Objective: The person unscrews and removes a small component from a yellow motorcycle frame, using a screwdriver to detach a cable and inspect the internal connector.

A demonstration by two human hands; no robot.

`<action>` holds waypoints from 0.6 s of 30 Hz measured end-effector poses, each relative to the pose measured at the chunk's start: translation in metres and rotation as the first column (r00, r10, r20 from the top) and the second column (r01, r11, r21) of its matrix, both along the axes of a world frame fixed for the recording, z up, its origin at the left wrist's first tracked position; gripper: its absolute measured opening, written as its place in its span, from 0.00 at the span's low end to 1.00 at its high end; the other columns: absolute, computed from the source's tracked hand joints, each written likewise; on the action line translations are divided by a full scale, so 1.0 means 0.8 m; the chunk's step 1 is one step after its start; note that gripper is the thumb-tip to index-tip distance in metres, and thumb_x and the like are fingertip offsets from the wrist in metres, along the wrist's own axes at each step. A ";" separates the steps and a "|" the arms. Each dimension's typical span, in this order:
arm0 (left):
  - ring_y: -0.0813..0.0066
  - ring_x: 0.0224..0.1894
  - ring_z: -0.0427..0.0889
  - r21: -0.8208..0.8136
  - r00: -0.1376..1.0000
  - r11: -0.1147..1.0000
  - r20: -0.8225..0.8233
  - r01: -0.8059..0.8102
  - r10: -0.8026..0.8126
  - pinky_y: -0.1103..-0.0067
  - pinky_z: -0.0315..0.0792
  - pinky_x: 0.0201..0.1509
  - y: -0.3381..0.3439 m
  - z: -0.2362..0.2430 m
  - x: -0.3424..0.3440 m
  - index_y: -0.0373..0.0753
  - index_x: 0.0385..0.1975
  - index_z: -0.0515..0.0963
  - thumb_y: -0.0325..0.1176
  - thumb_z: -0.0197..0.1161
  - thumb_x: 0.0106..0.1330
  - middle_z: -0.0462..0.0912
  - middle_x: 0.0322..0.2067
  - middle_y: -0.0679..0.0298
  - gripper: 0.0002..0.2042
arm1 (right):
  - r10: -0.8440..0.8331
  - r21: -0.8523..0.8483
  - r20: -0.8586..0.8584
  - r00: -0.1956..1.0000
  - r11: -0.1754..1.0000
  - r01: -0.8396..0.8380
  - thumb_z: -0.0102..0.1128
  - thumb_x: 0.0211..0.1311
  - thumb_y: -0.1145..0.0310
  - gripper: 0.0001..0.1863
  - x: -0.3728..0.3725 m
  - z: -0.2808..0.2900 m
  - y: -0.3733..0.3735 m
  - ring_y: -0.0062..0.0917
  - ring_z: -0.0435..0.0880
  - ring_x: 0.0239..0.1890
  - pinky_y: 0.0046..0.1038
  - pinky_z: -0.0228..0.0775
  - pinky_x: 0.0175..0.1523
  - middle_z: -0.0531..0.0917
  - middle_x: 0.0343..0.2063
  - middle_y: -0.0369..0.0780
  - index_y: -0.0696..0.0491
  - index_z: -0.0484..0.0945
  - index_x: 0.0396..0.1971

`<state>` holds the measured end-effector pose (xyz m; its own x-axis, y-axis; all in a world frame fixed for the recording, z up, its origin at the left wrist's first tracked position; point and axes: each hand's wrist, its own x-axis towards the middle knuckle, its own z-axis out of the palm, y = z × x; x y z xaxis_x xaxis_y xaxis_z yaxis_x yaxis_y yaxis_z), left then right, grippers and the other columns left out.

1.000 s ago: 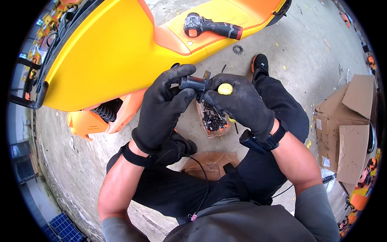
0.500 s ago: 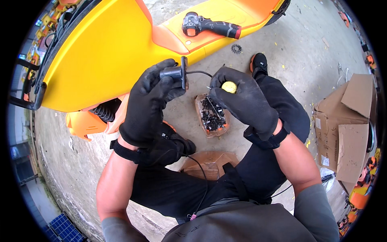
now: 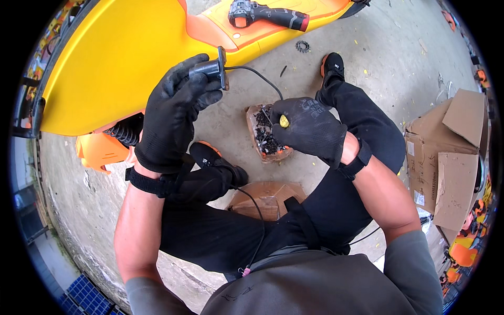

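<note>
My gloved left hand [image 3: 176,107] grips a black metal part [image 3: 208,69], a short cylinder with a flat plate standing across its end. From the plate a thin black cable [image 3: 258,72] curves right and down to my gloved right hand [image 3: 310,128]. That hand is closed, and a rounded yellow piece [image 3: 284,121] shows between its fingers; the rest of this piece is hidden. Below and behind the right hand sits a small open carton [image 3: 257,137] holding many small black parts. Whether the right fingers pinch the cable too, I cannot tell.
A yellow and orange scooter body [image 3: 115,58] fills the upper left, with a cordless power tool [image 3: 268,16] lying on its footboard. A toothed ring [image 3: 303,46] lies on the concrete. Cardboard boxes stand at the right [image 3: 457,178] and between my legs [image 3: 262,202].
The cable shows a longer stretch between my hands, which are farther apart. The yellow piece shows less between my right fingers. The whole view has shifted slightly.
</note>
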<state>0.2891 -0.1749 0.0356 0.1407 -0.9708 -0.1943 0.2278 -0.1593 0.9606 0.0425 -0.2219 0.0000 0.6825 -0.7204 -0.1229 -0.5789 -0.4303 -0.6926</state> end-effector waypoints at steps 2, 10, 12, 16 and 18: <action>0.72 0.48 0.84 0.013 0.999 1.000 0.044 -0.018 0.018 0.79 0.80 0.53 0.000 0.003 -0.005 0.30 0.62 0.69 0.32 0.57 0.75 0.81 0.50 0.56 0.20 | -0.004 0.032 -0.007 1.000 0.999 0.005 0.58 0.53 0.63 0.12 -0.001 0.002 -0.004 0.47 0.83 0.36 0.43 0.75 0.43 0.83 0.31 0.51 0.56 0.81 0.33; 0.73 0.46 0.84 0.000 0.995 0.997 0.064 -0.073 0.073 0.79 0.80 0.50 0.003 0.003 -0.004 0.30 0.58 0.72 0.33 0.59 0.74 0.83 0.47 0.57 0.18 | -0.273 0.582 0.360 0.892 0.813 0.014 0.61 0.64 0.65 0.09 -0.015 0.059 -0.018 0.19 0.81 0.28 0.21 0.74 0.34 0.84 0.27 0.37 0.56 0.81 0.34; 0.74 0.46 0.84 0.002 0.995 0.997 0.059 -0.081 0.081 0.79 0.79 0.49 0.003 0.002 0.000 0.30 0.57 0.72 0.33 0.61 0.73 0.83 0.47 0.57 0.18 | -0.405 0.644 0.386 0.829 0.761 0.071 0.60 0.69 0.67 0.08 -0.017 0.075 -0.022 0.10 0.79 0.29 0.15 0.72 0.33 0.83 0.30 0.34 0.54 0.80 0.43; 0.75 0.45 0.83 -0.041 0.987 0.999 0.158 -0.023 0.029 0.79 0.78 0.49 0.004 -0.001 -0.012 0.31 0.57 0.73 0.29 0.63 0.69 0.83 0.47 0.58 0.19 | -0.486 0.621 0.463 0.741 0.775 0.121 0.63 0.68 0.66 0.18 -0.014 0.056 -0.023 0.13 0.79 0.27 0.16 0.72 0.33 0.84 0.33 0.37 0.56 0.76 0.55; 0.78 0.44 0.83 -0.080 0.968 0.996 0.251 0.035 -0.014 0.81 0.77 0.47 0.010 0.001 -0.021 0.31 0.56 0.73 0.27 0.64 0.67 0.84 0.45 0.59 0.18 | -0.420 0.574 0.473 0.775 0.814 0.091 0.61 0.69 0.66 0.21 0.002 0.047 -0.014 0.14 0.78 0.26 0.19 0.73 0.32 0.85 0.36 0.40 0.57 0.74 0.58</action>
